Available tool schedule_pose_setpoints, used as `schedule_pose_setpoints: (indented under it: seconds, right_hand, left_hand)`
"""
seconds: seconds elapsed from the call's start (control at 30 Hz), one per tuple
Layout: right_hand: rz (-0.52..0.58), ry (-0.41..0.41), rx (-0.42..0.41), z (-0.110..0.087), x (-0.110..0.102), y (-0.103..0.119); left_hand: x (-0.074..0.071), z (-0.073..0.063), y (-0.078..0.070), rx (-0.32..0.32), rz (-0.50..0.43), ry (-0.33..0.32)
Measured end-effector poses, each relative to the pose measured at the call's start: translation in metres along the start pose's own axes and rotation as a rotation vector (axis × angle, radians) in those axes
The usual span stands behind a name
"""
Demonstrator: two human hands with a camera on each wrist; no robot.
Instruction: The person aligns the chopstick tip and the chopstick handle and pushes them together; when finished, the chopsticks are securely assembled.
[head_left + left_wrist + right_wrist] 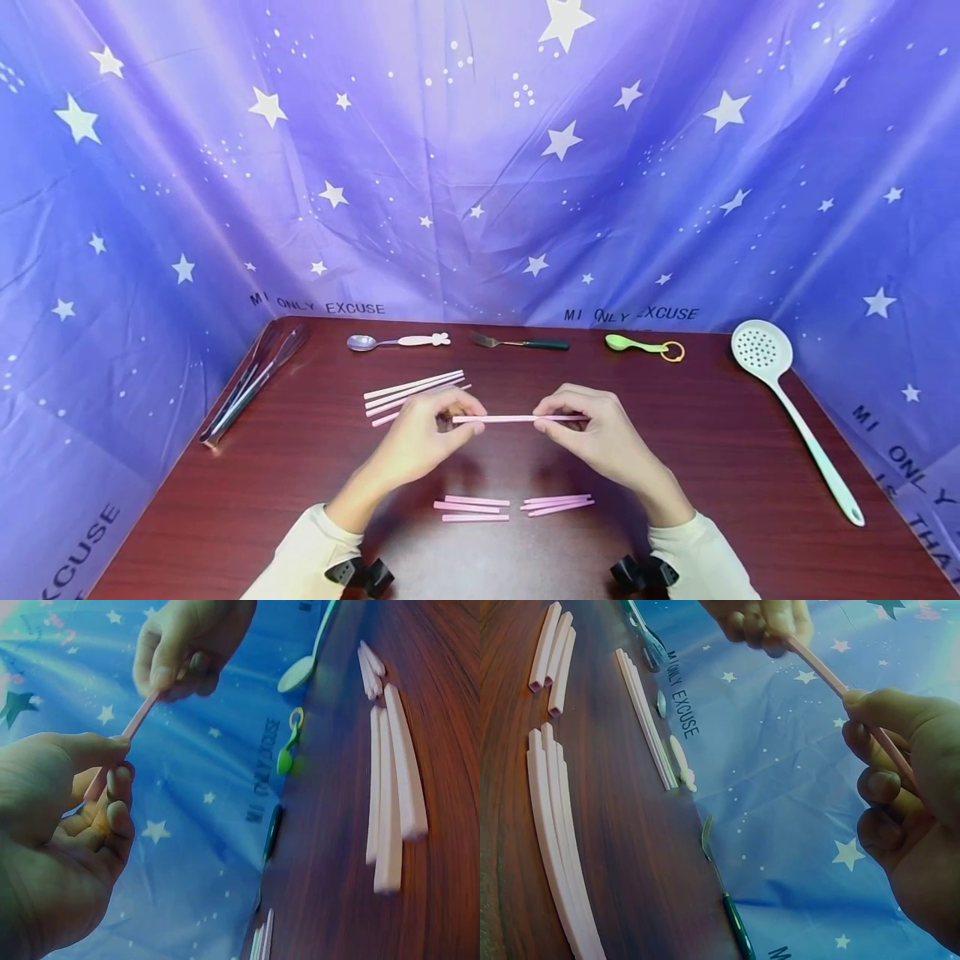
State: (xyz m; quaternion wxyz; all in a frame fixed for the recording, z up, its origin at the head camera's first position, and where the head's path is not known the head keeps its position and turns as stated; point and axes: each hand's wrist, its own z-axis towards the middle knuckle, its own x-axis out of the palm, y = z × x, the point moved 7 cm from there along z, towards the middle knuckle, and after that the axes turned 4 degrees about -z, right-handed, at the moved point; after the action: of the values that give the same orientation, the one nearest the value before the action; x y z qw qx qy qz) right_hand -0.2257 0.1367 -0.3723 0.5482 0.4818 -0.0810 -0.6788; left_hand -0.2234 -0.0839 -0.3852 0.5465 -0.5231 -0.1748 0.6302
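Observation:
Both hands hold one thin pink straw point(508, 419) level above the table, pinched between thumb and fingers. My left hand point(423, 433) grips it near its left end, which pokes out past the fingertips. Toward the other end is my right hand point(592, 429), with the straw's tip running under its palm. In the right wrist view the straw point(821, 667) slants between the two hands. Several longer pink straws point(412, 385) lie behind the left hand. Nearer me are two groups of short pink pieces, a left group point(472, 506) and a right group point(557, 503).
Along the back lie a spoon with a white handle point(423, 340), a fork with a dark green handle point(543, 343) and a small green spoon point(637, 343) with an orange ring. A whisk point(251, 387) rests at the left edge, a white skimmer point(806, 425) at the right. Starry curtains enclose the table.

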Motion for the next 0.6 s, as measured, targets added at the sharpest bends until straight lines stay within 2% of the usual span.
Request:
schedule_pose_setpoints:
  seconds: [0.17,0.37,0.6]
  right_hand:
    - [0.009,0.011,0.016,0.000,0.001,-0.003]
    - [0.008,0.014,0.016,0.000,0.002,-0.007]
    - [-0.013,0.006,0.027,-0.004,0.003,-0.017]
  left_hand:
    - [-0.014,-0.010,0.009,-0.031,0.015,-0.021]
    - [-0.024,-0.015,0.014,-0.038,0.052,-0.026]
    - [-0.039,-0.027,0.029,-0.052,0.111,-0.070]
